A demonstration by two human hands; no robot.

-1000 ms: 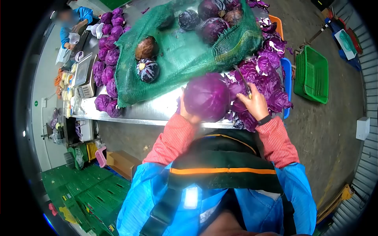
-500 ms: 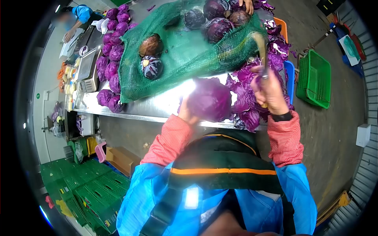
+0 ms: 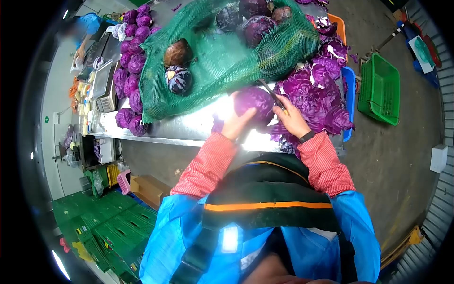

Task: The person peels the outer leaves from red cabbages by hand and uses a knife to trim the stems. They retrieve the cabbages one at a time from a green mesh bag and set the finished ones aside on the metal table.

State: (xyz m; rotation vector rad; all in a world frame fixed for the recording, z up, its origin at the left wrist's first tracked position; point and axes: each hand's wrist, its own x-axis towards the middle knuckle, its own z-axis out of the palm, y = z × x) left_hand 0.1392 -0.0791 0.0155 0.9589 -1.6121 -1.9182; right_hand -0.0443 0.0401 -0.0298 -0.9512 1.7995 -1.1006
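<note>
A purple cabbage (image 3: 253,102) is held above the near edge of the steel table, with my left hand (image 3: 239,122) closed around its left and near side. My right hand (image 3: 294,121) grips a knife (image 3: 268,89) at the cabbage's right side. The dark blade points up and left along the cabbage; whether it cuts in cannot be told. A heap of loose purple cabbage leaves (image 3: 314,97) lies just right of my right hand. Beyond the cabbage, a green mesh sack (image 3: 213,66) is spread out with several untrimmed cabbages (image 3: 178,79) on or in it.
Trimmed purple cabbages (image 3: 130,85) line the table's left part beside a scale (image 3: 105,90). Blue (image 3: 349,94) and orange (image 3: 337,23) crates stand at the right edge, and a green basket (image 3: 379,90) on the floor. Another person (image 3: 87,28) works at far left.
My right hand has brought the knife leftward from over the leaf heap to the cabbage. The cabbage looks smaller. Another person's hand at the top, on the far cabbages, has left view.
</note>
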